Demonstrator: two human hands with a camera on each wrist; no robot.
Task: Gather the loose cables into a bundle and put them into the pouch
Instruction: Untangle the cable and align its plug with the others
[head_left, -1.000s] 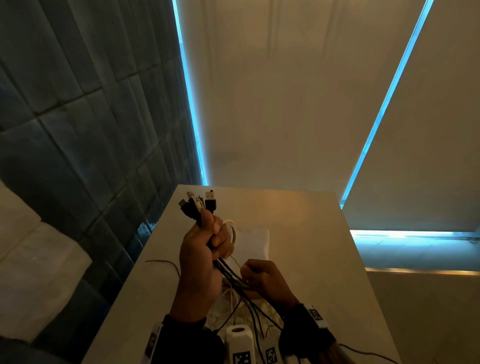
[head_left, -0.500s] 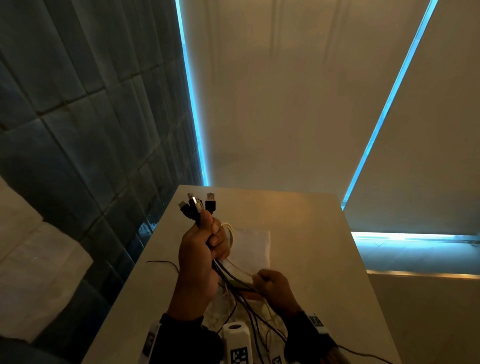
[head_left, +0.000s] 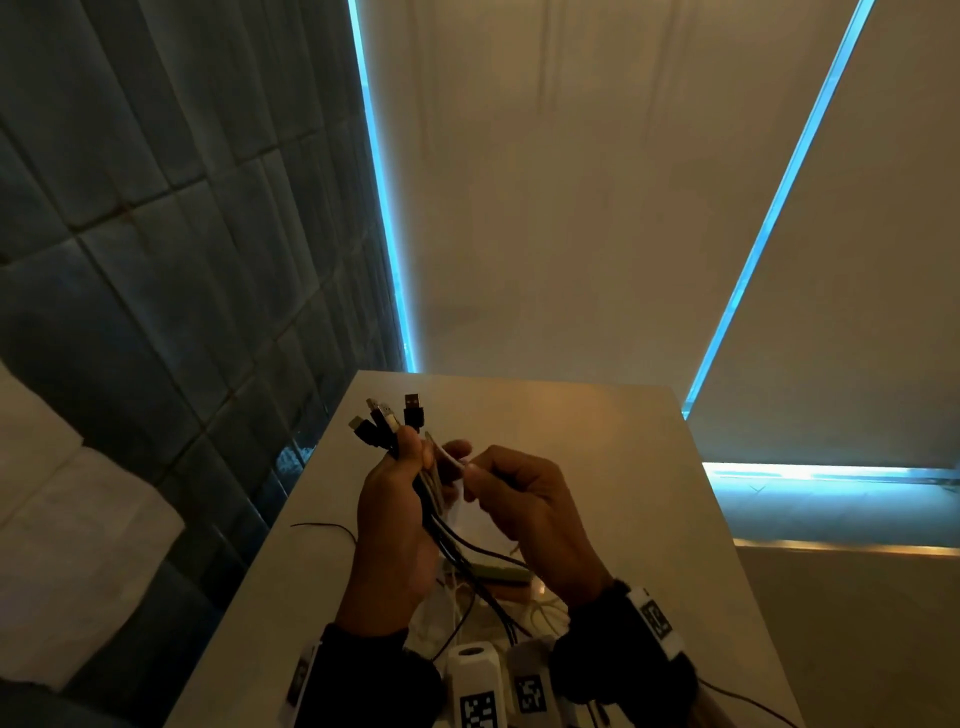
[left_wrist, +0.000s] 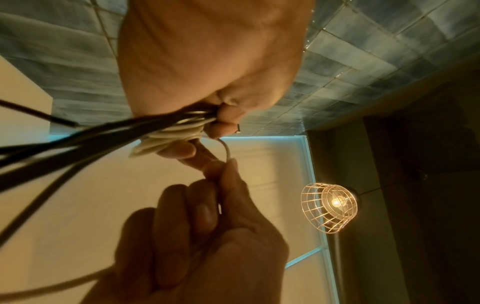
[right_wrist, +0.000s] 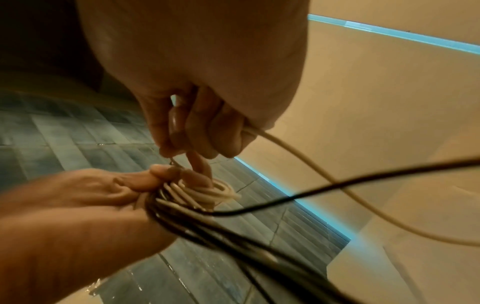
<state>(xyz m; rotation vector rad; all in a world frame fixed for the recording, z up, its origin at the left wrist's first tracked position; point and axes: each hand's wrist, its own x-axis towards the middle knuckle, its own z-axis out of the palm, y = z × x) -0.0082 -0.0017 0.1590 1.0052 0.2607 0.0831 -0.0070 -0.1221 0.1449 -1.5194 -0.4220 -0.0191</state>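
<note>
1. Step in hand: gathering, winding stage. Left hand (head_left: 395, 525) is gripping the cable bundle (head_left: 434, 499) in a fist above the table (head_left: 613, 467), plug ends (head_left: 387, 421) sticking up past the thumb, black leads (right_wrist: 233, 236) trailing down to the tabletop.
2. Right hand (head_left: 530, 509) is pinching the white cable (right_wrist: 298, 156) between thumb and curled fingers, just beside the left thumb; it is feeding the cable onto the white coils (right_wrist: 205, 192) already looped over the left fingers (right_wrist: 166, 174).
3. Both hands are clamped on cable, nothing slack in either grip.
4. Pouch: likely the pale flat piece (head_left: 467, 512) lying on the table behind the hands, mostly hidden; cannot tell if its mouth is open. No cable in it yet.
5. Progress judgement: early-middle, loose tails are hanging off the bundle.
6. Next move is calling for another wrap of the white cable while the left fist is keeping the coils pinned, then pulling in the black tails. Risk: coils springing off the fingers.
</note>
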